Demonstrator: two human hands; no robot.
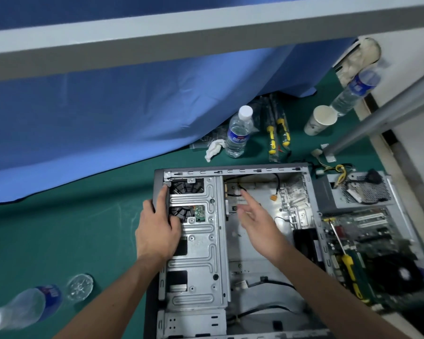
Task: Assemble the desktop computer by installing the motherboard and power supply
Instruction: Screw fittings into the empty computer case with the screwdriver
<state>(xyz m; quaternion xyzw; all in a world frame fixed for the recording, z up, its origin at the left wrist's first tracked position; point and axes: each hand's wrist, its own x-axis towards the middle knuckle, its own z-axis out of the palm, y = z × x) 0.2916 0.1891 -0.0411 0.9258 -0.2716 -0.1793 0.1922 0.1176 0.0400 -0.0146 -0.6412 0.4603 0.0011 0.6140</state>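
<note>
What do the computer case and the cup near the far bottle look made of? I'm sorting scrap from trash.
Computer case: apparently bare sheet metal, dull grey, with stamped ribs and punched holes. Cup: probably paper, matte white with a faint print, rolled rim.

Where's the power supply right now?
In the head view, the power supply sits on the green mat outside the case, at its far right corner, just beyond the motherboard.
</note>
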